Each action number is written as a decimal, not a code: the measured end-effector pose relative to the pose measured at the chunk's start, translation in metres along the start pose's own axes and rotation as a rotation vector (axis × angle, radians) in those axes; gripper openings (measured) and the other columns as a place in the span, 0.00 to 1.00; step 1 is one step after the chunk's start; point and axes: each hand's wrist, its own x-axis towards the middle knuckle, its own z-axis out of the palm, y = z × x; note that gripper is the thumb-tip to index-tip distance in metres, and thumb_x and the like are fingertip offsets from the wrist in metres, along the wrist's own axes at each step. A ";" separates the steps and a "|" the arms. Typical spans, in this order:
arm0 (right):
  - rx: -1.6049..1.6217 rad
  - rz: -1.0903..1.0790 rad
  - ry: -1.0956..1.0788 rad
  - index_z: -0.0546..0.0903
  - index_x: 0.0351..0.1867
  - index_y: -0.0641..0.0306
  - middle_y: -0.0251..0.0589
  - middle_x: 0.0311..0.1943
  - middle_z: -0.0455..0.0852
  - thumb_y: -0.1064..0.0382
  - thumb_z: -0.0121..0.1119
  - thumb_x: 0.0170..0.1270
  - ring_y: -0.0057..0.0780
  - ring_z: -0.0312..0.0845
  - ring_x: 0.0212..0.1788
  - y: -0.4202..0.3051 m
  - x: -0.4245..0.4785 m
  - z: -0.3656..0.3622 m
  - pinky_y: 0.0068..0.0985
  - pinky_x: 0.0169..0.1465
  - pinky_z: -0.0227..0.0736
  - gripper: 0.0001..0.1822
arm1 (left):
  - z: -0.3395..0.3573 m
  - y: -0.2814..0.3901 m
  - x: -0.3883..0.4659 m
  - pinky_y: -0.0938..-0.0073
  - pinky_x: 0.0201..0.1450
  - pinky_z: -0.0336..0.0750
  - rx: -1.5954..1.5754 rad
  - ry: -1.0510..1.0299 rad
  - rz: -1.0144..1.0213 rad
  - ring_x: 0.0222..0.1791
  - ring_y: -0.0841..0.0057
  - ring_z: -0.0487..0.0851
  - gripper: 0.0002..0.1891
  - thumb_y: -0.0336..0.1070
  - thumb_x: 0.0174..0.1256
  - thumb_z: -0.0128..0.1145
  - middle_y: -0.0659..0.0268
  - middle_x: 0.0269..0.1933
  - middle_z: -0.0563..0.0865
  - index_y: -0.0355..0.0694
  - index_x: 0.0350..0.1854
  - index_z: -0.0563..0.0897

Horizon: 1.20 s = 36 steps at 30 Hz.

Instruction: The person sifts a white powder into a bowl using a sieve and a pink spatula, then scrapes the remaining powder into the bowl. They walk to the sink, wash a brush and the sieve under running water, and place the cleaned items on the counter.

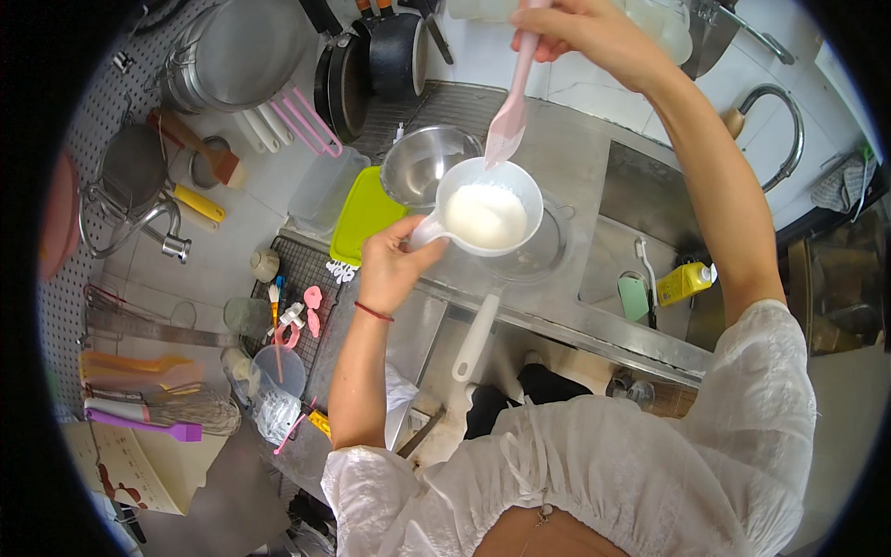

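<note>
My left hand (pixel 393 261) grips the handle of a white plastic cup (pixel 534 202), which holds a smooth white liquid or batter (pixel 486 216). Above it, my right hand (pixel 574 31) is closed around the upper handle of a pink spatula (pixel 515 104). The spatula's blade points down at the cup's far rim; whether it touches cannot be told. Partly hidden under the cup, a round fine-mesh strainer (pixel 550 254) rests on the steel counter, its white handle (pixel 477 338) sticking out past the front edge. Just behind the cup sits a steel mixing bowl (pixel 404 167).
A green lid or board (pixel 362 209) and a clear plastic container (pixel 324 188) stand left of the bowl. To the right is a sink (pixel 612 237) with a yellow bottle (pixel 682 284). Small tools lie on a wire rack (pixel 324 278). Pans (pixel 397 56) and sieves (pixel 247 52) hang beyond.
</note>
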 end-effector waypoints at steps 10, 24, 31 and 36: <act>-0.082 0.135 0.121 0.78 0.34 0.66 0.37 0.25 0.81 0.56 0.57 0.63 0.19 0.75 0.24 0.028 0.000 -0.020 0.17 0.29 0.73 0.13 | 0.006 0.010 -0.004 0.90 0.21 0.63 0.023 0.104 0.008 0.20 0.93 0.71 0.13 0.31 0.53 0.64 0.74 0.27 0.82 0.34 0.41 0.83; 0.139 0.316 0.412 0.75 0.31 0.66 0.36 0.25 0.81 0.55 0.60 0.59 0.14 0.75 0.21 0.048 -0.047 -0.003 0.15 0.30 0.73 0.14 | 0.043 0.016 0.007 0.81 0.31 0.73 0.103 0.301 -0.042 0.26 0.86 0.78 0.13 0.35 0.48 0.66 0.66 0.26 0.85 0.33 0.35 0.84; 0.281 0.078 0.435 0.76 0.37 0.66 0.39 0.32 0.83 0.56 0.57 0.63 0.15 0.74 0.28 0.030 -0.073 -0.008 0.17 0.37 0.70 0.13 | 0.049 0.015 -0.001 0.79 0.34 0.75 0.046 0.301 -0.060 0.27 0.82 0.81 0.13 0.35 0.49 0.65 0.63 0.28 0.86 0.33 0.36 0.84; 0.207 -0.071 0.338 0.77 0.40 0.66 0.40 0.33 0.84 0.58 0.55 0.65 0.18 0.75 0.30 0.022 -0.087 -0.009 0.18 0.38 0.71 0.12 | 0.045 0.010 -0.007 0.80 0.33 0.75 0.007 0.299 -0.053 0.27 0.83 0.81 0.14 0.35 0.49 0.66 0.63 0.27 0.86 0.32 0.37 0.84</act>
